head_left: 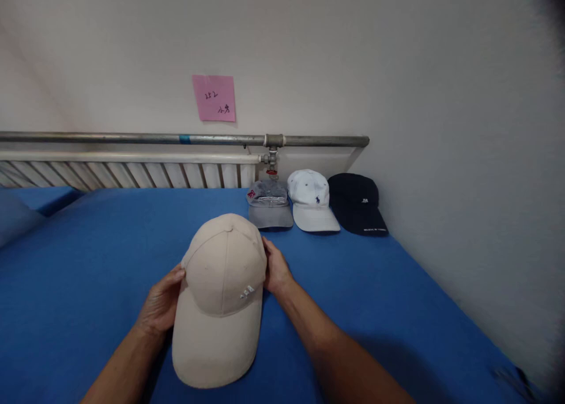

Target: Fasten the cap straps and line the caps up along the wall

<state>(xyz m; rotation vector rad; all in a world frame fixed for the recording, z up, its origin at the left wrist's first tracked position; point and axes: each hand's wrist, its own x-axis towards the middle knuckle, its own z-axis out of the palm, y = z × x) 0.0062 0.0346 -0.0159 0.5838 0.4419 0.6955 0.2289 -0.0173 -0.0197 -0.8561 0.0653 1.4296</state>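
Between my two hands is a beige baseball cap [220, 286], its brim toward me and a small striped logo low on its front panel. My left hand [161, 300] grips the cap's left edge, with the thumb at the rim and the other fingers partly hidden behind it. On the opposite side, my right hand [276, 266] holds the right edge of the crown, its fingertips mostly out of sight. The cap is over the blue sheet [110, 245].
Against the wall stand a grey cap [270, 207], a white cap [311, 201] and a black cap [355, 201] in a row. Behind the bed are a white radiator [176, 174], a metal pipe [132, 137] and a red-handled valve [272, 172]. A pink note [215, 98] hangs above.
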